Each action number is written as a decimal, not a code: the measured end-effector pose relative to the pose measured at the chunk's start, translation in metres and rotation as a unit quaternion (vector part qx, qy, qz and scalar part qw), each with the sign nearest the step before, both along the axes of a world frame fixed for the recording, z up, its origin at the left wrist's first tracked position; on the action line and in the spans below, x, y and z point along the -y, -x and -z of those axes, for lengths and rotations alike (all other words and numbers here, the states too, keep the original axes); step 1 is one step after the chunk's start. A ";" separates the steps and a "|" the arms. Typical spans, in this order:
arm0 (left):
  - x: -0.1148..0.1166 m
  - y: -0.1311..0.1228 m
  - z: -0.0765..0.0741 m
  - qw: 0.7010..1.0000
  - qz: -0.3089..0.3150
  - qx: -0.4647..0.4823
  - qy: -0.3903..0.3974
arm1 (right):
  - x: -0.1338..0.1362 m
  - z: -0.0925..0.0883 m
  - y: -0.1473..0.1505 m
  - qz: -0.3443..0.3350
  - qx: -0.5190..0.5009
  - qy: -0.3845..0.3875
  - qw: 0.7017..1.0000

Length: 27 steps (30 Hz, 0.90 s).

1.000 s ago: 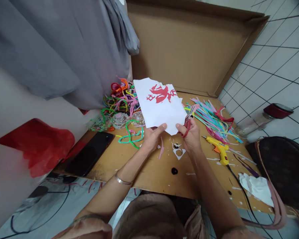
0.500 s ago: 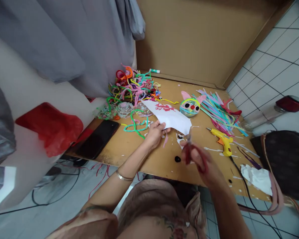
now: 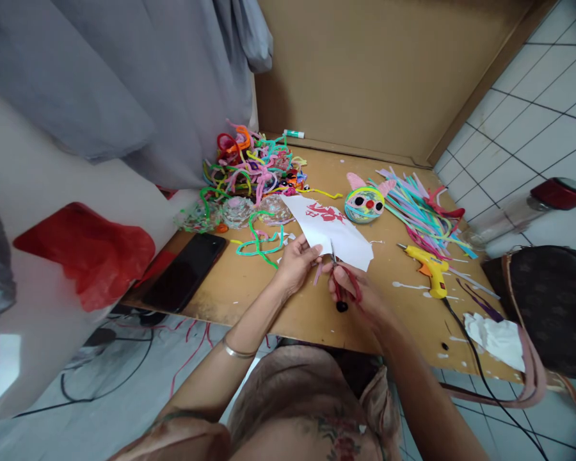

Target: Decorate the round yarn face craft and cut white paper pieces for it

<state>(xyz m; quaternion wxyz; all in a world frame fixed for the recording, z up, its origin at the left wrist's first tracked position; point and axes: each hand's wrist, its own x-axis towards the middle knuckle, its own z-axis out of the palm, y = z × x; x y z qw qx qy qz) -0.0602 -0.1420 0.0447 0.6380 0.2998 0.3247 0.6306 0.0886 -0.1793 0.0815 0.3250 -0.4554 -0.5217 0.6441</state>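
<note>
My left hand (image 3: 298, 262) pinches the near-left edge of a white sheet of paper (image 3: 356, 246) with a red printed design on it. Red-handled scissors (image 3: 354, 285) are in my right hand (image 3: 365, 298), their blades at the paper's near edge, just right of my left fingers. A small black round piece (image 3: 342, 307) lies on the table below the scissors. Beyond the paper sits a round animal-face craft (image 3: 363, 205) with pink ears, black eyes and a red nose.
Tangled colourful pipe cleaners (image 3: 254, 163) are heaped at the back left; straight ones (image 3: 420, 208) lie at the right. A yellow glue gun (image 3: 428, 267) with a trailing black cord, a black phone (image 3: 186, 272), crumpled tissue (image 3: 494, 339) and a dark bag (image 3: 547, 307) surround the work area.
My right hand has moved left and up with the scissors, bringing the blades from beside the paper to its near edge. The paper has shifted slightly right.
</note>
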 end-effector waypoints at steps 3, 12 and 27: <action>0.000 0.001 0.001 1.000 0.007 0.004 -0.008 | -0.001 0.001 0.004 0.016 -0.003 0.002 1.000; 0.001 0.004 -0.002 0.999 0.022 -0.004 -0.028 | 0.003 0.012 0.002 0.040 -0.010 -0.027 0.999; 0.006 0.005 -0.001 0.996 0.071 -0.033 -0.035 | -0.005 0.018 -0.007 0.009 0.009 -0.055 0.998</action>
